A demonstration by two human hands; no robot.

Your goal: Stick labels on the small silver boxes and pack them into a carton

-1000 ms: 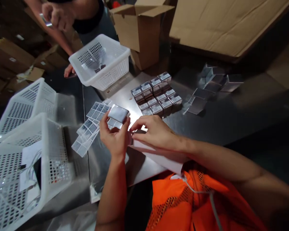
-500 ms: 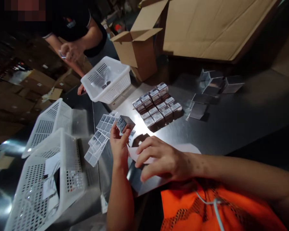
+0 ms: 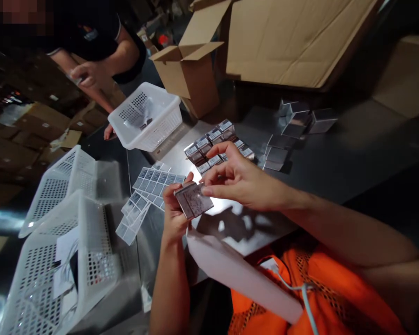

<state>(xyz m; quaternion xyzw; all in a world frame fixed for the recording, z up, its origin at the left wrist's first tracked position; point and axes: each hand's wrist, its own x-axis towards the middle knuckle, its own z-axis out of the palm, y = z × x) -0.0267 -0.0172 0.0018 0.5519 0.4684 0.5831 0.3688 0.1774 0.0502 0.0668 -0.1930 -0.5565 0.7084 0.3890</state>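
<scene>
My left hand (image 3: 176,211) is closed around a small clear box (image 3: 194,200), whose dark, speckled-looking flat face is turned up. The thumb and fingertips of my right hand (image 3: 230,179) meet at the box's right edge. From below my left hand a white sheet (image 3: 240,274) slopes down towards my orange vest; whether the fingers grip it is hidden. Label sheets (image 3: 157,184) with rows of printed rectangles lie just left of the box. Behind my right hand stand rows of small boxes with barcode labels (image 3: 204,144), partly covered by it.
More clear boxes (image 3: 295,118) lie on the metal table at right. A white basket (image 3: 153,135) stands across the table near a co-worker (image 3: 97,60). Perforated white baskets (image 3: 97,251) are at left. An open carton (image 3: 188,74) and a large cardboard box (image 3: 282,42) stand behind.
The box in my left hand has turned to show another face. My right hand has moved up and away from me, onto the box's edge. The white sheet now hangs lower, towards my vest.
</scene>
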